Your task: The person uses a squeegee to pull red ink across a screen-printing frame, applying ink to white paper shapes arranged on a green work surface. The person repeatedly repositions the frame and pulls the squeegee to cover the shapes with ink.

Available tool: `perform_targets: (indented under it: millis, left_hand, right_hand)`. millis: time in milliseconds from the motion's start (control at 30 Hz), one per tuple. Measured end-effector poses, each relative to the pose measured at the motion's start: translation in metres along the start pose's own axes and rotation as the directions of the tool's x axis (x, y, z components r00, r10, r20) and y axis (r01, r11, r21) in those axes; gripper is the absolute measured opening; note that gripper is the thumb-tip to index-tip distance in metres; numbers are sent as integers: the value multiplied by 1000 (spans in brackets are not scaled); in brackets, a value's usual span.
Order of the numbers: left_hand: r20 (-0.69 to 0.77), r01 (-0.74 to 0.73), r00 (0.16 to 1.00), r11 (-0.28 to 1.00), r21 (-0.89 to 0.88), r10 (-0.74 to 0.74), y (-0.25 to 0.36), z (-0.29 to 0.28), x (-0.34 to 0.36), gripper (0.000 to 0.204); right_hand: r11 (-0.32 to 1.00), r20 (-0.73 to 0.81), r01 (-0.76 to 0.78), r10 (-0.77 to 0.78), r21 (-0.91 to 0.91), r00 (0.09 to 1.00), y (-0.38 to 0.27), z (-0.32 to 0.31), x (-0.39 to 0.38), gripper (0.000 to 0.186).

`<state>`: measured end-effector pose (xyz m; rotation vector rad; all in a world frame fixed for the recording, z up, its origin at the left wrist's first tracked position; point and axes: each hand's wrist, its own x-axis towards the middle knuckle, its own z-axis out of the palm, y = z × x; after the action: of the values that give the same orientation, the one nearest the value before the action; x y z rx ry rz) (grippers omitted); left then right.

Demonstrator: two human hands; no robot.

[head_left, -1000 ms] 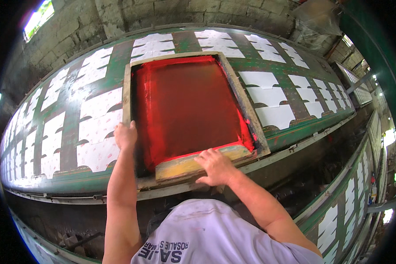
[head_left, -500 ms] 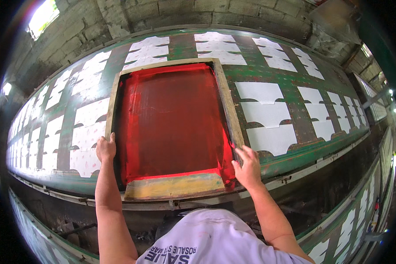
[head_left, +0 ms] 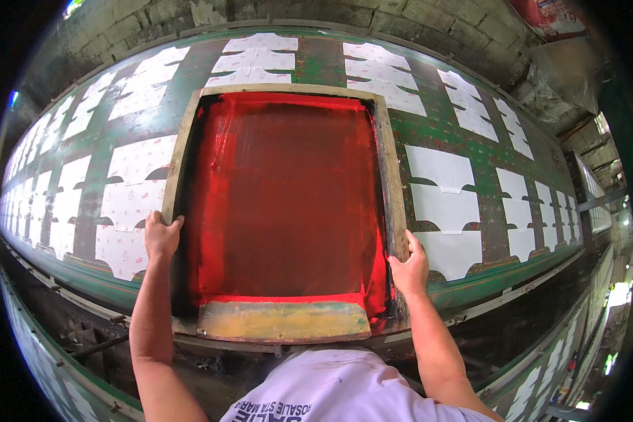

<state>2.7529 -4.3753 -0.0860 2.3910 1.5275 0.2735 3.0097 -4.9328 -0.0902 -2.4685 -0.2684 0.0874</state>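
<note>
1. Between our two hands lies the wooden screen frame (head_left: pixel 179 162), set on the long green printing table (head_left: pixel 321 63); its dark mesh (head_left: pixel 295 197) is streaked with red ink (head_left: pixel 212 271) along the sides and near end.
2. Our left hand (head_left: pixel 163 235) grasps the frame's left rail, thumb toward the inside and fingers around the outer side.
3. Our right hand (head_left: pixel 411 267) grasps the right rail near its lower end, thumb likewise toward the mesh.
4. The squeegee (head_left: pixel 281 320), a yellowish wooden board, lies across the near end of the screen, nearer us than either hand and touched by neither.
5. Just left of our left hand, the white cut pieces (head_left: pixel 130 246) already carry small red motifs, so we judge that stretch printed.
6. Just right of our right hand, the plain white pieces (head_left: pixel 444 209) show no motifs we can make out; these appear unprinted.
7. What lies beneath the screen is hidden, and the state of the far row beyond our hands is too faint to tell.
</note>
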Motion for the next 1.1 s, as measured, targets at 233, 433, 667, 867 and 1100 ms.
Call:
perform_targets:
  millis: [233,433,667,867,1100]
  left_hand:
    - [6,-32,999,997,-67,32,-28,9,19,58]
    - [-74,-144,989,968,-205,132,-26,7,25,52]
    - [-72,-138,990,921,-365,119,70,15,-28,50]
    - [-115,-198,980,852,-485,162,188,61,-107,50]
    - [-68,-114,993,911,-398,94,302,119,-203,49]
  right_hand:
    - [996,-43,77,-75,35,996,-15,-17,0,70]
    - [967,-79,255,-253,12,964,-30,-70,9,65]
    - [983,-116,184,-182,4,976,44,-128,56,66]
    - [994,-178,106,-99,30,979,160,-190,96,69]
    - [993,-222,35,-9,112,975,283,-257,135,68]
